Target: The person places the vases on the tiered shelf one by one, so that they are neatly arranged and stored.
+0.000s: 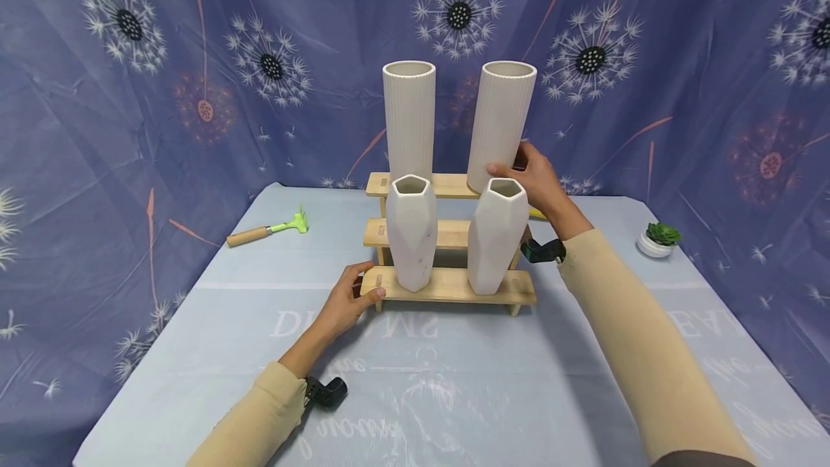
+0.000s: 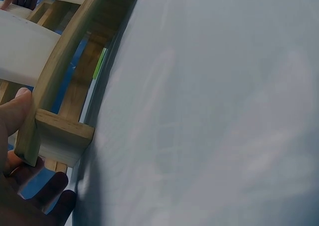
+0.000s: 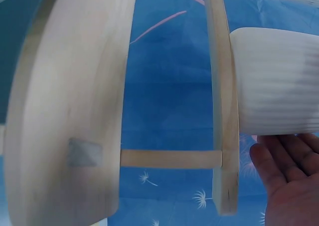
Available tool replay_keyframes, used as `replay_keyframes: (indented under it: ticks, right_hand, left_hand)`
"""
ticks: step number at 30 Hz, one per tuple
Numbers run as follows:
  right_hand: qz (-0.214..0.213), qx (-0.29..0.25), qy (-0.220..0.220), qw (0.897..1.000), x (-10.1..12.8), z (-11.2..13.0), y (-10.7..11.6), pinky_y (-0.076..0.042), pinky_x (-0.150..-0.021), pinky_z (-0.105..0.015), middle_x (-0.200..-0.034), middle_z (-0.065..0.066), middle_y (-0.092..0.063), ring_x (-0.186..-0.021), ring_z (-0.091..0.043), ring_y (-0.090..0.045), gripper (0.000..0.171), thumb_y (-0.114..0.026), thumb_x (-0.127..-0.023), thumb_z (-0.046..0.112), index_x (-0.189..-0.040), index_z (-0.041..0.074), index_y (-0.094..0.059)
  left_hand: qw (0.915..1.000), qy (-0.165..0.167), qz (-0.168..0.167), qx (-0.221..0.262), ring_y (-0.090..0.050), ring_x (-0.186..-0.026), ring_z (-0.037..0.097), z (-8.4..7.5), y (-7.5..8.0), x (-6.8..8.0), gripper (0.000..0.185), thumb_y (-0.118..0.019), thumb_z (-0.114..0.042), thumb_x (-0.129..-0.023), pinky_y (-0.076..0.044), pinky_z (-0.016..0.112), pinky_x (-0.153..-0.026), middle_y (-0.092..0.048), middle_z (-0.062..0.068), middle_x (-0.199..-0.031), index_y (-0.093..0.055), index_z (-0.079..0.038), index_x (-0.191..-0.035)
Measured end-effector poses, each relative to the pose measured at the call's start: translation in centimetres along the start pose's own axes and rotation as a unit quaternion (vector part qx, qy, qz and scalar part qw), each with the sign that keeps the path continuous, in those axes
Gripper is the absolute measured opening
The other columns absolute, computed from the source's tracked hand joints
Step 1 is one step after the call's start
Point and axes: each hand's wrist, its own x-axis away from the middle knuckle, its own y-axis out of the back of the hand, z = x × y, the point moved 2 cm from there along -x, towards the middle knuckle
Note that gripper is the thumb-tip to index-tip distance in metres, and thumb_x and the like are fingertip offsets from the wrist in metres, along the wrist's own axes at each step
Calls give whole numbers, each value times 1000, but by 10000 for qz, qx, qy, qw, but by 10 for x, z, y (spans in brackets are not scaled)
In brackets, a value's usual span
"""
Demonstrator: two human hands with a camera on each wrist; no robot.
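Two tall white ribbed vases, the left vase (image 1: 411,121) and the right vase (image 1: 503,121), stand on the top tier of a three-tier wooden stand (image 1: 447,285). My right hand (image 1: 537,175) holds the right ribbed vase low down, thumb across its front and fingers at its far side. From the right wrist, that vase's base (image 3: 279,81) meets the top board. Two white faceted vases, left (image 1: 413,233) and right (image 1: 498,236), stand lower on the stand. My left hand (image 1: 346,301) grips the left end of the bottom board, thumb on top and fingers below.
A small hand rake (image 1: 269,229) with a wooden handle and green head lies left of the stand. At the right is a small potted plant (image 1: 658,240) in a white pot. Part of a yellow object (image 1: 537,214) shows behind my right wrist. Patterned blue cloth (image 1: 337,34) hangs behind.
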Motion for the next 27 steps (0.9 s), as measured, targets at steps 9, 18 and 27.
replay_keyframes:
  ticks: [9,18,27]
  right_hand:
    - [-79,217,59,9997,11,-6,5,-33,-109,-54,-148,-11,-39,-134,-31,-40,92,-66,-78,58,-149,18,-25]
    - [-422,349,326,9980,27,-18,12,-35,-109,-49,-147,-13,-41,-133,-33,-42,81,-61,-87,50,-148,10,-26]
    - [-607,603,436,9954,53,-34,15,-34,-109,-50,-147,-13,-41,-134,-34,-40,76,-53,-91,52,-148,9,-27]
  left_hand:
    - [9998,48,-179,25,-47,-126,40,-1,2,1,67,-66,-25,-89,-47,46,-97,-36,17,-141,-34,-8,-145]
    - [9985,-189,-460,-208,-42,-130,37,-4,12,7,65,-65,-26,-89,-36,51,-107,-36,17,-144,-35,-5,-143]
    - [9944,-469,-865,-383,-42,-129,36,-19,28,11,58,-62,-25,-92,-35,52,-108,-41,18,-141,-39,-6,-141]
